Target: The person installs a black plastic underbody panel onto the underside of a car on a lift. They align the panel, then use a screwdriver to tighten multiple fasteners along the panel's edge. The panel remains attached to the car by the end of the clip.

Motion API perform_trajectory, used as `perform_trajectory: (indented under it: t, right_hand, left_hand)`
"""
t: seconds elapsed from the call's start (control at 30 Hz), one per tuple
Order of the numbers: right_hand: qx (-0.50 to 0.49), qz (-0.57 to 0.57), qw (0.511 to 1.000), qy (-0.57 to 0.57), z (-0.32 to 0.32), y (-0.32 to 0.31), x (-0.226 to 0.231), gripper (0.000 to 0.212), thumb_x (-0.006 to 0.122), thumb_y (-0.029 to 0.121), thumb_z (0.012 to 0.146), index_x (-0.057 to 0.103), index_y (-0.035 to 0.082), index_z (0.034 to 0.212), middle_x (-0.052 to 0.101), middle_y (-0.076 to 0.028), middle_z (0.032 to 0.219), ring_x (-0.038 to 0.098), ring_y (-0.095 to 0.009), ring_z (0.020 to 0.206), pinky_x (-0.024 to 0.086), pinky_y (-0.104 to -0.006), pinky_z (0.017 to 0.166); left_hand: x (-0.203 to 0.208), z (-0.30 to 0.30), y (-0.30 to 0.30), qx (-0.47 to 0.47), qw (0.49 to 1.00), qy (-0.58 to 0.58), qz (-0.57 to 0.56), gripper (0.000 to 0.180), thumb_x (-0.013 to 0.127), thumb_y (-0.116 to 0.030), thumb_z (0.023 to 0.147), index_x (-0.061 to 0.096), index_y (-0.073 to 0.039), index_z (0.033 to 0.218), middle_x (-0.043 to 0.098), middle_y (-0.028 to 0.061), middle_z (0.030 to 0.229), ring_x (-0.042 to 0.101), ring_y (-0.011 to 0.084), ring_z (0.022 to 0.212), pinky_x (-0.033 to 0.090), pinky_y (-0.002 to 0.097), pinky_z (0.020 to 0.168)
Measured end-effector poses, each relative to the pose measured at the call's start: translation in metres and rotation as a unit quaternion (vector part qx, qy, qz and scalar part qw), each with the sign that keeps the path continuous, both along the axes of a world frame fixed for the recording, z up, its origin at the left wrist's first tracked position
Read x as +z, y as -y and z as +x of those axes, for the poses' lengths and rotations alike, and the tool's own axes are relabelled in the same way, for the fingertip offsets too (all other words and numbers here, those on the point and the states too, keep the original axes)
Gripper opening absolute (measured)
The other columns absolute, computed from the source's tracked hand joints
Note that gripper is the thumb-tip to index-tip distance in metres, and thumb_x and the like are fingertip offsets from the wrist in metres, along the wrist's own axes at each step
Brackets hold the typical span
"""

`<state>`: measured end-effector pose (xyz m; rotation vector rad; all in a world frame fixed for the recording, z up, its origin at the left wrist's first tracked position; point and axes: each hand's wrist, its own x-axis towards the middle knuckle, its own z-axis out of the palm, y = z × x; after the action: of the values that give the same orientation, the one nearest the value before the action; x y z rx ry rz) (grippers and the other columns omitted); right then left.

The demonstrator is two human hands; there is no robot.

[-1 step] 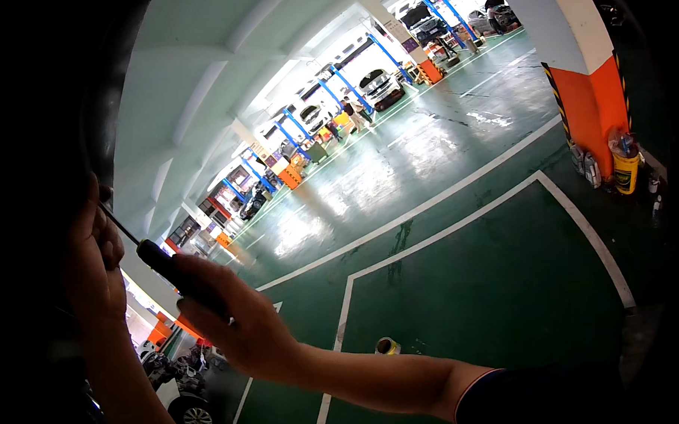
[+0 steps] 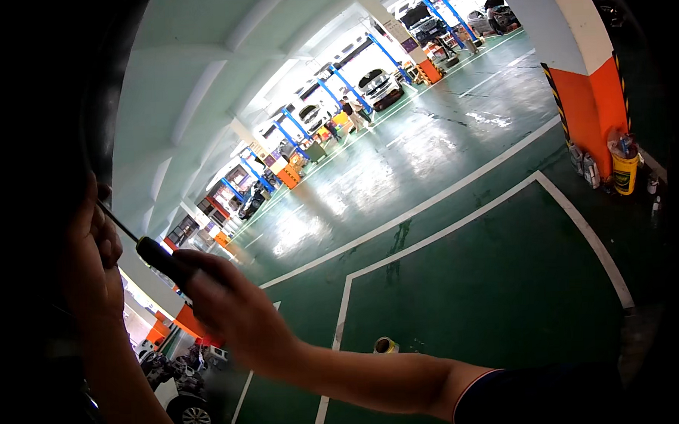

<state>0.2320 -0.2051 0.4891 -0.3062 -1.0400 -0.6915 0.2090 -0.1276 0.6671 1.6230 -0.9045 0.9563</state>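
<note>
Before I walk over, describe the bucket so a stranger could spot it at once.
Find the big orange-based pillar at the right. At its foot, toward the right, stands the bucket. Its bright yellow side sets it apart from the pale containers just left of it.

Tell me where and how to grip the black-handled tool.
Likely best by its thick black handle, from the lower right, where the right hand grips: the handle slants down that way, while the thin shaft runs up-left toward the left hand.
</note>
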Motion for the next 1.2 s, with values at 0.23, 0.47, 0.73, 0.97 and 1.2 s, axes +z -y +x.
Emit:
perform_trajectory:
  t: [0.23,0.47,0.73,0.97,1.2]
  right_hand:
    - [-0.052,-0.077,0.979,-0.179,-0.025,0.010,0.003,0.041,0.060,0.030,0.105,0.051,0.005,0.136,0.053,-0.004,0.078,0.048,-0.015,0.062,0.041,-0.0302,0.056]
    - [0.071,-0.061,0.987,-0.129,-0.021,0.009,0.009,0.036,0.059,0.029,0.104,0.051,0.004,0.130,0.051,-0.003,0.077,0.043,-0.011,0.060,0.035,-0.0235,0.054]
    - [-0.294,-0.054,0.952,-0.071,-0.009,0.014,0.005,0.044,0.066,0.019,0.099,0.047,0.009,0.137,0.060,-0.009,0.091,0.057,-0.017,0.073,0.048,-0.0306,0.064]
    - [0.280,-0.104,0.951,-0.076,-0.019,0.021,0.009,0.036,0.053,0.033,0.105,0.057,0.009,0.131,0.046,0.000,0.068,0.042,-0.010,0.055,0.034,-0.0246,0.051]
    - [-0.292,-0.074,0.940,-0.159,-0.022,0.013,0.010,0.041,0.070,0.010,0.095,0.058,0.005,0.133,0.061,-0.005,0.082,0.052,-0.011,0.061,0.040,-0.0246,0.057]
  left_hand:
    - [-0.001,-0.001,-0.004,0.005,1.000,0.007,0.020,0.029,0.069,-0.034,0.100,0.067,-0.005,0.105,0.034,-0.0041,0.060,0.025,0.0049,0.049,0.020,0.0242,0.048]
    - [0.003,-0.004,-0.008,0.011,1.000,0.005,0.016,0.032,0.067,-0.034,0.102,0.066,-0.003,0.110,0.032,-0.0048,0.058,0.023,0.0045,0.049,0.021,0.0241,0.049]
    - [0.001,0.004,-0.008,0.002,1.000,0.012,0.021,0.032,0.065,-0.034,0.103,0.066,-0.003,0.110,0.031,-0.0057,0.057,0.023,0.0043,0.048,0.021,0.0249,0.050]
    - [-0.001,-0.005,0.004,-0.051,0.998,-0.008,-0.044,0.022,0.075,-0.029,0.095,0.070,-0.008,0.096,0.040,-0.0087,0.058,0.031,0.0020,0.048,0.019,0.0214,0.046]
    - [-0.047,-0.014,-0.023,0.038,0.998,-0.050,-0.033,0.052,0.060,-0.044,0.103,0.047,-0.013,0.065,0.041,-0.0027,0.055,0.037,0.0087,0.049,0.025,0.0269,0.048]
